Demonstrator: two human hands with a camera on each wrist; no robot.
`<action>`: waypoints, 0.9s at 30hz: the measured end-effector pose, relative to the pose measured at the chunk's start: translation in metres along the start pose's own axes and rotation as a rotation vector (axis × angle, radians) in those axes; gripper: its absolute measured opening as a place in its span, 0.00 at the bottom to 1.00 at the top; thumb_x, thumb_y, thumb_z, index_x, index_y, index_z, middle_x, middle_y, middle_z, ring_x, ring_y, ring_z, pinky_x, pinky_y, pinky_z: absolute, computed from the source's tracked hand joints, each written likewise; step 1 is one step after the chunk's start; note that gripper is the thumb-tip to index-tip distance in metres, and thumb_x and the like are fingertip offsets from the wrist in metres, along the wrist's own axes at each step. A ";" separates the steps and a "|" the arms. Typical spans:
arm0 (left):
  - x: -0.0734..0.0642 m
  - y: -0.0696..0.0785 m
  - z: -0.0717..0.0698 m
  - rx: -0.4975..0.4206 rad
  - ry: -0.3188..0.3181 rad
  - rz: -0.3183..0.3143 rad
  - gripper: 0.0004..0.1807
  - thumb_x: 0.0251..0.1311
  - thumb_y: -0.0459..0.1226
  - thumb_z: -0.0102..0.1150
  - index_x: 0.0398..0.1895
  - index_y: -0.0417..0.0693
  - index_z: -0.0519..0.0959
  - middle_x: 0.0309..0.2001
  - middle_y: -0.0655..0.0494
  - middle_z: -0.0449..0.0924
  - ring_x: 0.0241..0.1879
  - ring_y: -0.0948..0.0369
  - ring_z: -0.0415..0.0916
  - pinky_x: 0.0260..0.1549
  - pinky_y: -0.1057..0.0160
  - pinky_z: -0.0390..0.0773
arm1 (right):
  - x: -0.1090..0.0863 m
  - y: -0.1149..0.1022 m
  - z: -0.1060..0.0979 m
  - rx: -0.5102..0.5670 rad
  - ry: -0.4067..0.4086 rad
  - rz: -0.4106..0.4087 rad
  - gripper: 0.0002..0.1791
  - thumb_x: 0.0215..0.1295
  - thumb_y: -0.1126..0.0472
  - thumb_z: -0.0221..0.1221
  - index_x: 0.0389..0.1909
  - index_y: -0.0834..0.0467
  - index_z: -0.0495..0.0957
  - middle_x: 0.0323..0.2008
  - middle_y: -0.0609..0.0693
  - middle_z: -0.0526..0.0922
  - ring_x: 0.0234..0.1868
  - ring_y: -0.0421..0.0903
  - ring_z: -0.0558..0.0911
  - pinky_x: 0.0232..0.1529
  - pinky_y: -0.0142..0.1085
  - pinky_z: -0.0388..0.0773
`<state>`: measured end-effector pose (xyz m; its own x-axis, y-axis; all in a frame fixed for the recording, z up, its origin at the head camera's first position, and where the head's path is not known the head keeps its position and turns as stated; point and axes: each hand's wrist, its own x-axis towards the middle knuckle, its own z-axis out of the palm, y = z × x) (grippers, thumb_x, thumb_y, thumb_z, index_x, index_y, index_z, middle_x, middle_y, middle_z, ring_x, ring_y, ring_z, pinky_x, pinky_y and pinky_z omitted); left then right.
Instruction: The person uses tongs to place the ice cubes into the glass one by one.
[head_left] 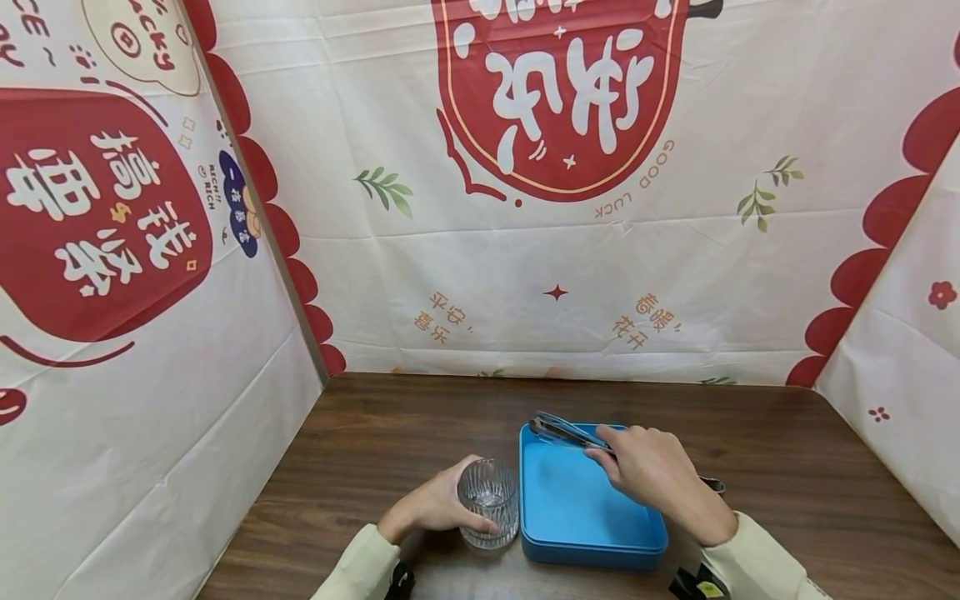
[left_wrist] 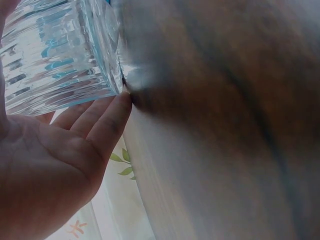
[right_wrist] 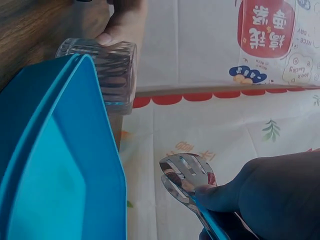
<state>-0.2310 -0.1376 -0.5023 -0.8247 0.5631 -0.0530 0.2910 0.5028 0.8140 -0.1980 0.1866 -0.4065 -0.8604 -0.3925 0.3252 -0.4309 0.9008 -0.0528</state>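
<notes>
A ribbed clear glass (head_left: 491,492) stands upright on the table just left of a blue rectangular box (head_left: 577,500). My left hand (head_left: 435,504) is wrapped around the glass, thumb on the near side. Seen from the left wrist, the fingertips lie along the glass (left_wrist: 55,65) close to its base. Over the back part of the box, my right hand (head_left: 651,468) grips metal tongs (head_left: 558,430), whose head points left. The right wrist view shows the tongs' slotted head (right_wrist: 186,172) with its two arms slightly apart and nothing between them.
The brown wooden table (head_left: 375,433) runs back to a white printed cloth (head_left: 480,275). Further cloth walls rise at the left (head_left: 150,400) and right (head_left: 900,367) edges. The shallow box has raised walls on all sides.
</notes>
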 end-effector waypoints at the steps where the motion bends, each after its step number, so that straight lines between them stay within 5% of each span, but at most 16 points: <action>1: 0.000 0.000 0.000 0.003 0.001 0.001 0.41 0.42 0.51 0.79 0.61 0.63 0.67 0.48 0.64 0.77 0.46 0.65 0.76 0.46 0.61 0.77 | 0.000 -0.001 -0.001 0.004 0.006 -0.005 0.17 0.67 0.48 0.61 0.23 0.48 0.68 0.11 0.41 0.56 0.11 0.37 0.57 0.15 0.31 0.49; 27: 0.001 -0.002 0.001 -0.001 0.004 0.026 0.41 0.42 0.51 0.80 0.60 0.63 0.67 0.48 0.64 0.77 0.46 0.65 0.76 0.46 0.62 0.76 | 0.005 -0.030 -0.014 0.086 0.065 -0.111 0.21 0.67 0.47 0.62 0.20 0.45 0.63 0.12 0.38 0.53 0.12 0.33 0.54 0.16 0.29 0.48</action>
<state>-0.2322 -0.1371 -0.5047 -0.8189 0.5732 -0.0295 0.3118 0.4874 0.8156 -0.1851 0.1602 -0.3897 -0.7879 -0.4731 0.3942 -0.5465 0.8323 -0.0933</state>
